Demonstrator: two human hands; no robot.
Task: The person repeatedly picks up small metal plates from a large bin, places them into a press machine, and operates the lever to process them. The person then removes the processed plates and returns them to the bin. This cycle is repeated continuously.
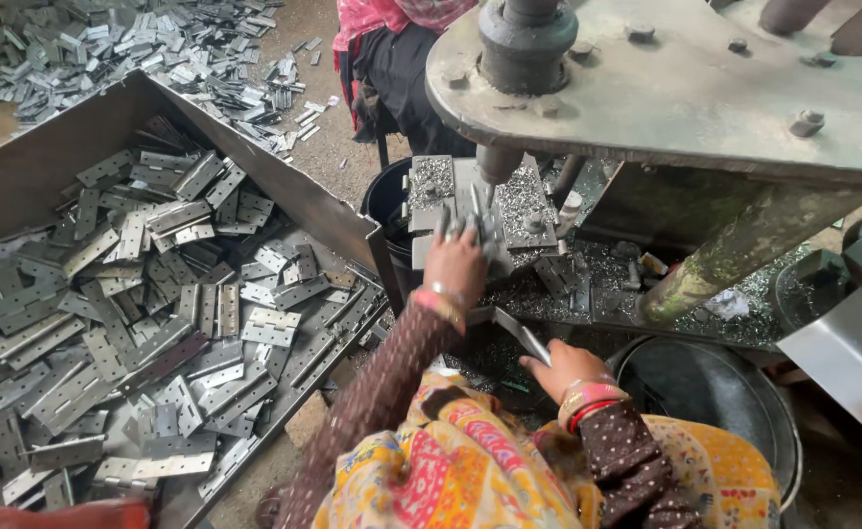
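Note:
My left hand (455, 263) reaches forward to the die block (509, 211) of a heavy press, under its punch (498, 162). Its fingertips pinch a small grey metal plate (475, 208) standing on the die. My right hand (563, 367) stays close to my body with its fingers closed on the end of a flat metal strip (517, 333), which points up and left toward my left wrist. Metal chips cover the die and the press bed (598, 279). Both wrists wear bangles.
A big sheet-metal tray (284, 181) on my left holds several grey hinge plates (157, 294), and more lie on the floor (157, 44) behind it. A black bucket (384, 201) stands by the die and a dark round tub (715, 392) at lower right. Another person (392, 49) sits beyond the press.

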